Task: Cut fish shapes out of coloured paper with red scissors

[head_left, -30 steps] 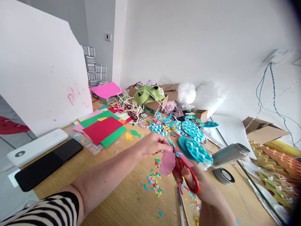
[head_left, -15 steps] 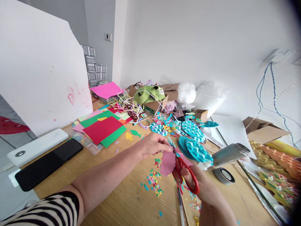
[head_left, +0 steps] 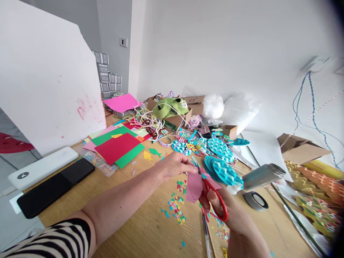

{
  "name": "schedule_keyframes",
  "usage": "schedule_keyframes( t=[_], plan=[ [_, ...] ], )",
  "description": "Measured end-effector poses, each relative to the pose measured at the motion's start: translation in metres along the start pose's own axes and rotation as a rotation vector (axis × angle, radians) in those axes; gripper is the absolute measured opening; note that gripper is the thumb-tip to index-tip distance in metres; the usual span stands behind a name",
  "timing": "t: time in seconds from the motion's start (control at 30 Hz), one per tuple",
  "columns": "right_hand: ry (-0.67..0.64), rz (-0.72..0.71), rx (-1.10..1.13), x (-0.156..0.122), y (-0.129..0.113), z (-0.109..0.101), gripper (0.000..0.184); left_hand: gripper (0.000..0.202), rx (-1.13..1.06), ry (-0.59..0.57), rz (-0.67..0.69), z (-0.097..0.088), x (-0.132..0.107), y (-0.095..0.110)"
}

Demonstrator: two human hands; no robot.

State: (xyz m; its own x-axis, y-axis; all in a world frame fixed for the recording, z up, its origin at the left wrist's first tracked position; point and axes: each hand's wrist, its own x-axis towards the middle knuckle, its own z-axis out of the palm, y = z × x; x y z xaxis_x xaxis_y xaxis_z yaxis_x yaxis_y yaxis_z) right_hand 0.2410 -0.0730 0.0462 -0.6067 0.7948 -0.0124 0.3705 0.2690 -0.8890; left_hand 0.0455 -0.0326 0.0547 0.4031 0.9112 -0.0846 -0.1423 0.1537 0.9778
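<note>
My left hand pinches the upper edge of a pink paper piece with a drawn outline on it. In my right hand is a pair of red-handled scissors, fingers through the loops, the blades at the paper close to my left fingertips. Loose paper dots in several colours lie on the table below the paper. Under my right hand lies a pen beside a thin wooden stick. Two paper fish, a green one and a yellow one, rest left of my left hand.
Coloured paper sheets are stacked at the left, near a black phone and a white power bank. Turquoise wavy paper discs, a metal bottle and its round lid sit at the right. Craft boxes crowd the back.
The pink paper has swung slightly to the right below my left fingertips. Both hands stay nearly in place, with the scissors still at the paper.
</note>
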Motion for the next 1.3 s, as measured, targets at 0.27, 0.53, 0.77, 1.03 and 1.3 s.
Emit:
schedule_keyframes(
  t=[0.27, 0.53, 0.77, 1.03, 1.3],
  plan=[
    [0.015, -0.009, -0.003, 0.0004, 0.0003, 0.0004, 0.064, 0.020, -0.035, -0.010, 0.032, 0.0003, -0.0006, -0.0012],
    [0.007, -0.007, 0.030, 0.0011, -0.0048, 0.0010, 0.060, 0.020, -0.003, -0.032, 0.038, -0.0008, 0.0008, -0.0041],
    [0.001, 0.001, 0.068, 0.0002, -0.0050, 0.0019, 0.060, 0.026, 0.038, -0.071, 0.039, -0.0036, 0.0023, -0.0064],
    [-0.024, 0.089, 0.123, -0.0011, -0.0040, 0.0001, 0.066, 0.025, 0.056, -0.081, 0.029, -0.0052, 0.0033, -0.0065],
    [-0.010, 0.092, 0.125, -0.0013, -0.0028, -0.0001, 0.066, 0.030, 0.041, -0.042, 0.013, -0.0044, 0.0030, -0.0049]
  ],
)
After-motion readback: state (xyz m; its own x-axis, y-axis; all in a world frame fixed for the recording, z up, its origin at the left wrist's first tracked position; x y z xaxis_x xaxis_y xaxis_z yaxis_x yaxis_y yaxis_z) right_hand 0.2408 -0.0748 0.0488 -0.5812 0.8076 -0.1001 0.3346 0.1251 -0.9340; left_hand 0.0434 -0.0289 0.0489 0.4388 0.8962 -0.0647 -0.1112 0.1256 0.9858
